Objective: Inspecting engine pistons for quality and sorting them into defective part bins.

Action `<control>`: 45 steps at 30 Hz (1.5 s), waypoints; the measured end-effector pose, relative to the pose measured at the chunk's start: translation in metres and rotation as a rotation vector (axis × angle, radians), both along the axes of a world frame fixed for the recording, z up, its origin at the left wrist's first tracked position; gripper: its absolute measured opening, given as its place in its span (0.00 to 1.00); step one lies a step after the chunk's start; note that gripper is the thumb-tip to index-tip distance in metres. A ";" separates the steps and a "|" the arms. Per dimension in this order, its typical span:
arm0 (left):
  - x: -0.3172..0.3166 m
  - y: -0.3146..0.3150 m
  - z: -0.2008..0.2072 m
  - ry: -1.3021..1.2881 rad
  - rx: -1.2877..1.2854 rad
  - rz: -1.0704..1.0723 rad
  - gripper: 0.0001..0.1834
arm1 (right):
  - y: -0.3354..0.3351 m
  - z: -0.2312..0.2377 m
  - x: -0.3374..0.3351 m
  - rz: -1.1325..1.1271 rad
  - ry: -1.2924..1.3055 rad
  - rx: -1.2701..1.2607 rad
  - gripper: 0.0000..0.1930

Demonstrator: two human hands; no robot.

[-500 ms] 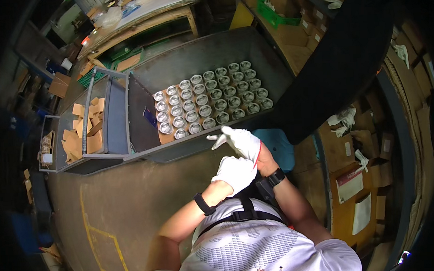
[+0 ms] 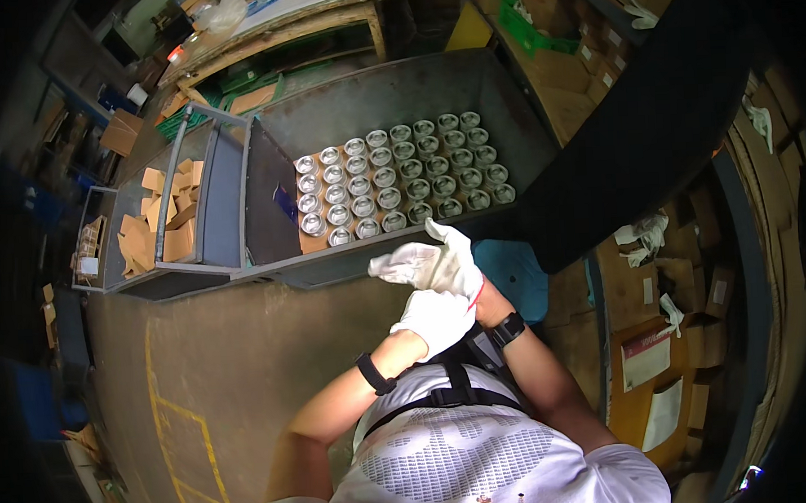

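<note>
Both my hands wear white gloves and meet in front of my body. My left hand (image 2: 435,324) is closed on the red-edged cuff of the glove (image 2: 462,271) on my right hand. My right hand (image 2: 429,263) has its fingers stretched out to the left and its thumb raised, with nothing held in it. Just beyond the hands, a grey metal bin (image 2: 270,100) holds rows of clear round glass jars (image 2: 389,197) standing on a brown cardboard sheet (image 2: 314,244). The tips of my left fingers are hidden behind the cuff.
A grey frame cart (image 2: 204,193) with folded cardboard pieces (image 2: 175,215) adjoins the bin on the left. A blue stool (image 2: 512,278) stands close by my right wrist. Shelves with cardboard boxes (image 2: 692,275) line the right side, and a wooden table (image 2: 294,24) stands behind.
My right hand has turned and its fingers have spread, with the thumb now lifted. My left hand keeps its grip at the cuff. The view has shifted slightly.
</note>
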State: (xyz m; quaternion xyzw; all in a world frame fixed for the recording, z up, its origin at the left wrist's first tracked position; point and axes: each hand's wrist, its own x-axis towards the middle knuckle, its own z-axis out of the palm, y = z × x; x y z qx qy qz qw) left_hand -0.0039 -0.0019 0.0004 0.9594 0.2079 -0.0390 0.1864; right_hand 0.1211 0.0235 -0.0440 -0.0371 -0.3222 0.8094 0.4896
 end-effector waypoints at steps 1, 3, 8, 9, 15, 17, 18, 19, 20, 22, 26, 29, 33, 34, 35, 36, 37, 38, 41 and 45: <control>-0.002 0.001 -0.003 0.001 0.000 0.012 0.20 | -0.004 0.002 -0.007 -0.087 0.152 -0.331 0.36; -0.004 0.001 -0.006 -0.077 0.001 0.007 0.19 | -0.008 -0.003 -0.009 -0.114 0.366 -0.569 0.27; -0.005 0.005 0.001 -0.058 0.013 0.002 0.17 | 0.007 -0.017 -0.009 -0.654 0.049 -0.352 0.28; -0.006 0.008 0.003 -0.048 0.011 -0.011 0.17 | 0.011 -0.014 -0.008 -0.727 -0.077 -0.245 0.28; -0.012 0.013 -0.008 -0.106 0.044 -0.015 0.14 | 0.013 -0.023 -0.009 -0.660 0.020 -0.297 0.26; -0.006 0.011 -0.015 -0.092 0.074 -0.079 0.12 | 0.024 -0.056 -0.004 -0.468 0.319 -0.287 0.31; -0.012 0.013 -0.018 -0.088 0.072 -0.065 0.12 | 0.023 -0.032 -0.011 -0.377 0.255 -0.254 0.38; -0.015 0.013 -0.019 -0.104 0.120 -0.091 0.11 | 0.020 -0.006 -0.015 -0.283 0.292 -0.312 0.39; -0.015 0.012 -0.016 -0.123 0.170 -0.127 0.11 | 0.017 0.011 -0.015 -0.197 0.328 -0.367 0.41; -0.009 0.010 -0.009 -0.106 0.127 -0.126 0.10 | 0.018 -0.013 -0.022 -0.450 0.187 -0.429 0.45; -0.005 0.011 0.011 0.047 0.236 -0.244 0.09 | 0.008 0.000 -0.007 -0.493 -0.425 -0.318 0.39; -0.002 0.010 0.007 -0.063 0.226 -0.211 0.09 | 0.012 -0.025 0.006 -0.541 -0.490 -0.168 0.30; -0.003 0.011 -0.005 -0.124 0.122 -0.139 0.10 | 0.008 0.001 0.000 -0.298 -0.258 -0.468 0.30; 0.001 0.008 -0.001 -0.126 0.096 -0.139 0.10 | 0.006 -0.016 0.003 -0.303 -0.257 -0.471 0.30; 0.006 0.005 0.002 -0.126 0.069 -0.140 0.11 | 0.006 -0.044 0.006 -0.438 -0.523 -0.142 0.30; 0.007 0.002 0.002 -0.123 0.068 -0.132 0.11 | 0.007 -0.060 0.006 -0.549 -0.776 0.206 0.30; 0.005 0.000 0.000 -0.097 0.031 -0.100 0.12 | 0.000 -0.031 -0.001 -0.392 -0.522 -0.240 0.34; 0.003 -0.002 -0.002 -0.072 -0.007 -0.068 0.12 | 0.001 -0.027 -0.006 -0.375 -0.521 -0.240 0.34; 0.004 -0.004 -0.001 -0.108 0.027 -0.116 0.13 | 0.001 -0.036 0.007 -0.265 -0.543 -0.338 0.45; 0.009 -0.006 -0.013 -0.083 -0.025 -0.044 0.14 | -0.002 -0.027 -0.003 -0.323 -0.719 -0.198 0.45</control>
